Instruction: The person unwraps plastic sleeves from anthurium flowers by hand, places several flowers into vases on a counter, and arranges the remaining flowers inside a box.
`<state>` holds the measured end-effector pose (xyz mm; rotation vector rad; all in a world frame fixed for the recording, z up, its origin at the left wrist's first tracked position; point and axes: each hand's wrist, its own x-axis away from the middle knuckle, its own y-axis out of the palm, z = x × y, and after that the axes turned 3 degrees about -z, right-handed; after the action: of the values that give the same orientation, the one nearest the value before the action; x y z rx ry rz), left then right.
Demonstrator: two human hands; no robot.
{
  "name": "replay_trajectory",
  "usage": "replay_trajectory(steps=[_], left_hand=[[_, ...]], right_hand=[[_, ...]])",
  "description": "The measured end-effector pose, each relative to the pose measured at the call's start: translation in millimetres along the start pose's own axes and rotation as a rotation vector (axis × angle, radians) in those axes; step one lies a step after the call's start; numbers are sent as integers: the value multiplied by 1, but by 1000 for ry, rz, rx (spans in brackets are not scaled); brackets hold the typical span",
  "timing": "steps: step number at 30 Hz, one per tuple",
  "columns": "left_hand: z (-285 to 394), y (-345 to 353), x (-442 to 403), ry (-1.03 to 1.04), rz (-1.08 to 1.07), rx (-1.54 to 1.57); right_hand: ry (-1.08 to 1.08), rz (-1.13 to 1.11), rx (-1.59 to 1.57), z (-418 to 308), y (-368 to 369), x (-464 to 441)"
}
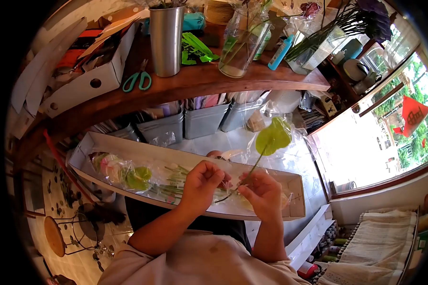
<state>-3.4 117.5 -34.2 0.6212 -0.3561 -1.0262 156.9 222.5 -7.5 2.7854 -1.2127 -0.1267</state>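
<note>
My right hand is closed around the thin stem of a green anthurium, whose broad leaf-like bloom points up and away from me. The stem's lower end sticks out between my two hands. Close beside it, my left hand has its fingers pinched together; what they hold, if anything, is too small to make out. Below both hands lies a long white cardboard box. Inside it are more green anthuriums in clear plastic, with several cut stems alongside.
A wooden counter ahead carries a metal vase, a glass vase, teal scissors, a blue bottle and a carton. Grey metal bins stand beneath. A stool is at left, a bright doorway at right.
</note>
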Motion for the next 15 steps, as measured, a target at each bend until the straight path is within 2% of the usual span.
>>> replay_trajectory(steps=[6,9,12,15], left_hand=[[-6,-2,-1,64,49,-20],[-5,-5,1,1,81,-77],[0,-3,2,-6,108,-188],[0,5,8,68,233,-332]], right_hand=[[56,58,19,-5,4,3],[57,74,38,-4,4,1],[75,104,32,3,6,0],[116,162,32,4,13,1]])
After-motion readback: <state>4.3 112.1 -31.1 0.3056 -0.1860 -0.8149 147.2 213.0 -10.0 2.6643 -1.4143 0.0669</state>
